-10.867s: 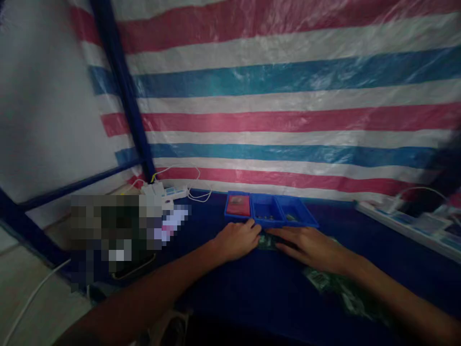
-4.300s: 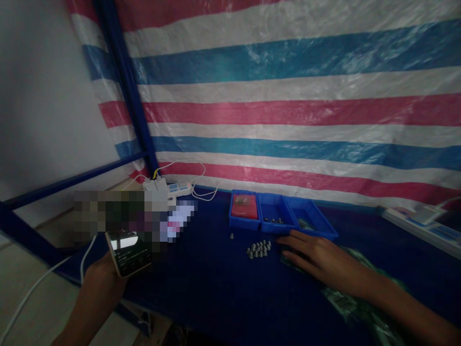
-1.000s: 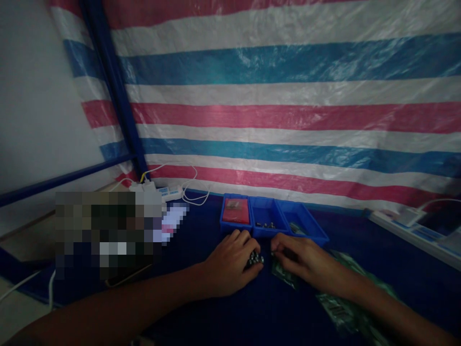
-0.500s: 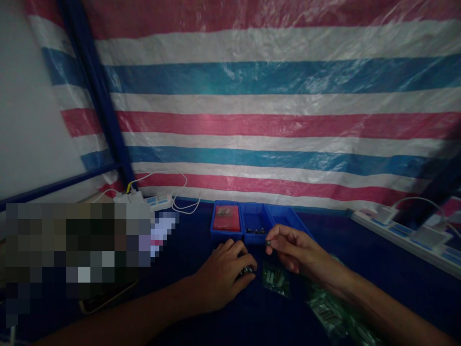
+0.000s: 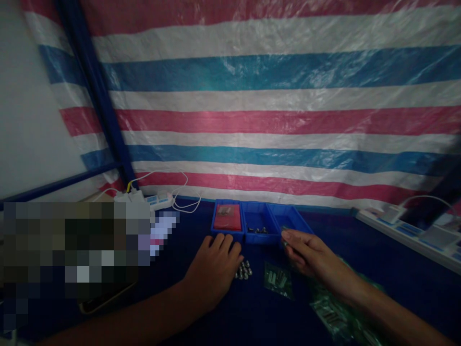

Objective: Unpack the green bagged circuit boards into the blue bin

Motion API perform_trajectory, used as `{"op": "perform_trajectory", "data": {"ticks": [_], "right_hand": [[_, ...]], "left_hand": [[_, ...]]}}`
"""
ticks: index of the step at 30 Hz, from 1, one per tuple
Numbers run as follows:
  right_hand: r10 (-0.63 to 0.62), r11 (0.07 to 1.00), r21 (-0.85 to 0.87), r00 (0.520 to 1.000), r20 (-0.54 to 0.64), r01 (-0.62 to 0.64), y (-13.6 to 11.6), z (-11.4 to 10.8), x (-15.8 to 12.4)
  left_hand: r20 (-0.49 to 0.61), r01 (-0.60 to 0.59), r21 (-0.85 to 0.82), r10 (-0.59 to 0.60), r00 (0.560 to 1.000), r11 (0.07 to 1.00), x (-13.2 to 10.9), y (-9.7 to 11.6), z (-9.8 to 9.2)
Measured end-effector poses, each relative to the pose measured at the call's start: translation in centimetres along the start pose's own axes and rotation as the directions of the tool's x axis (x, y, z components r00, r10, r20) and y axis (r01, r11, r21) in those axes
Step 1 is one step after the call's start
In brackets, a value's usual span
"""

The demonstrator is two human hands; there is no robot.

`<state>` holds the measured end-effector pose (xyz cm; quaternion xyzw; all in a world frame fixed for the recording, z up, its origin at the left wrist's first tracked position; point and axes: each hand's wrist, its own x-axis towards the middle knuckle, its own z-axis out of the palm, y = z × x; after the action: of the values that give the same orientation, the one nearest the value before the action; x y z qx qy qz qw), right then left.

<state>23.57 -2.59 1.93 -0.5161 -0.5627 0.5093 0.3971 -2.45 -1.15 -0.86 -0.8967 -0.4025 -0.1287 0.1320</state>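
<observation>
My left hand (image 5: 215, 265) rests palm down on the dark blue table, fingers spread and bent, tips hidden from view. Right beside its fingers lies a cluster of small shiny metal parts (image 5: 246, 270). My right hand (image 5: 306, 250) is closed in a pinch around a small metal part (image 5: 284, 243), mostly covered by the fingers. It hovers in front of the right blue bin (image 5: 293, 220). Several similar parts sit in the middle blue bin (image 5: 255, 211). Between my hands lies a small clear bag (image 5: 278, 279) with metal pieces inside.
The left blue bin (image 5: 213, 226) holds a red packet (image 5: 227, 218). Under my right forearm are more greenish plastic bags (image 5: 329, 310). Power strips stand at left (image 5: 158, 201) and right (image 5: 406, 235), with white cables. A striped plastic sheet (image 5: 252, 120) hangs behind.
My left hand has drawn left off the metal parts, which now show uncovered. My right hand has shifted right, away from the middle bin's front, still pinching.
</observation>
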Motion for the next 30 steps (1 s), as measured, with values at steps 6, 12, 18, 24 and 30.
{"op": "perform_trajectory", "data": {"ticks": [6, 12, 18, 24, 30], "right_hand": [[-0.009, 0.999, -0.031, 0.999, 0.037, 0.01, 1.0, -0.1, 0.4], [-0.013, 1.0, -0.028, 0.999, 0.037, 0.014, 1.0, 0.0, 0.4], [-0.001, 1.0, 0.016, 1.0, 0.01, 0.001, 1.6, -0.2, 0.7], [-0.036, 0.999, -0.016, 0.999, 0.039, 0.037, 1.6, -0.1, 0.6], [-0.045, 0.998, -0.042, 0.997, 0.06, 0.047, 1.3, 0.3, 0.5]], "left_hand": [[0.111, 0.032, 0.125, -0.046, 0.993, 0.992, -0.1, -0.6, -0.3], [0.179, 0.016, 0.165, -0.045, 0.983, 0.986, -0.5, -0.2, -0.8], [0.279, 0.01, 0.088, -0.034, 0.96, 0.996, 0.0, -0.4, -2.3], [0.209, 0.029, -0.193, 0.012, 0.978, 0.981, -0.1, -1.1, -2.0], [0.044, -0.038, -0.403, 0.061, 0.997, 0.914, -0.1, -0.8, -1.0]]}}
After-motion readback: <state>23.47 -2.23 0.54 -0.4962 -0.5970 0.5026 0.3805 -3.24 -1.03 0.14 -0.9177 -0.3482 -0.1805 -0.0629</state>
